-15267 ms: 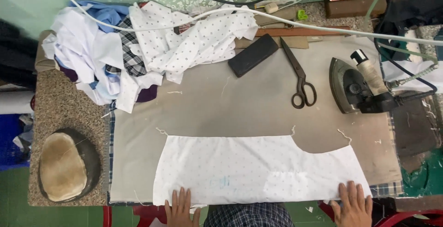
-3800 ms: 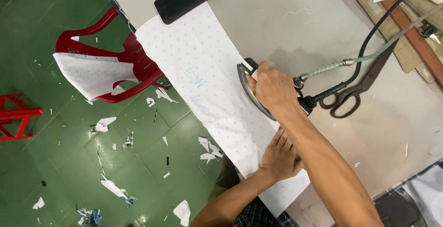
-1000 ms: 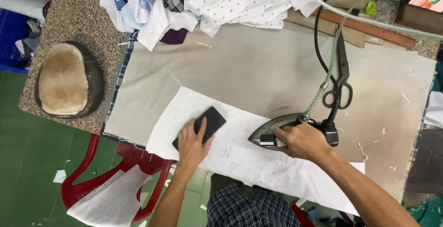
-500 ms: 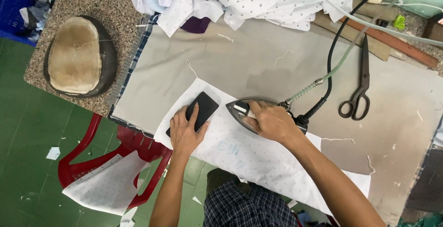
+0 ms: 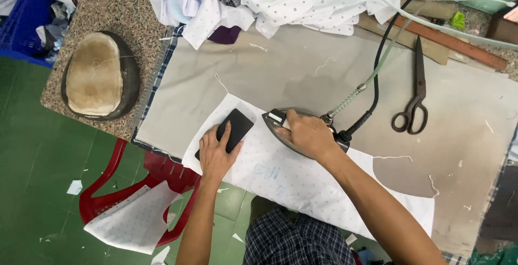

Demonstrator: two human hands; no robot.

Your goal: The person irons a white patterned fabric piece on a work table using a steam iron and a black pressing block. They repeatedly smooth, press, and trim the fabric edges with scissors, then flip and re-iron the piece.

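So the right hand (image 5: 305, 134) is wrapping tight around the handle of the steam iron (image 5: 294, 131), whose soleplate is sitting flat on the white dotted fabric panel (image 5: 291, 176), nose pointing toward the other hand. Just beside that nose, the left hand (image 5: 216, 154) is lying palm-down with fingers spread on a black pressing block (image 5: 227, 132), probably pinning the panel's end so the cloth is staying taut and not creeping under the iron. Trailing off the iron's heel, the black cord and braided hose (image 5: 372, 79) are arcing up and away, keeping clear of the cloth. Further out past them, big tailor's scissors (image 5: 413, 95) are lying on the grey pressing pad (image 5: 302, 65).
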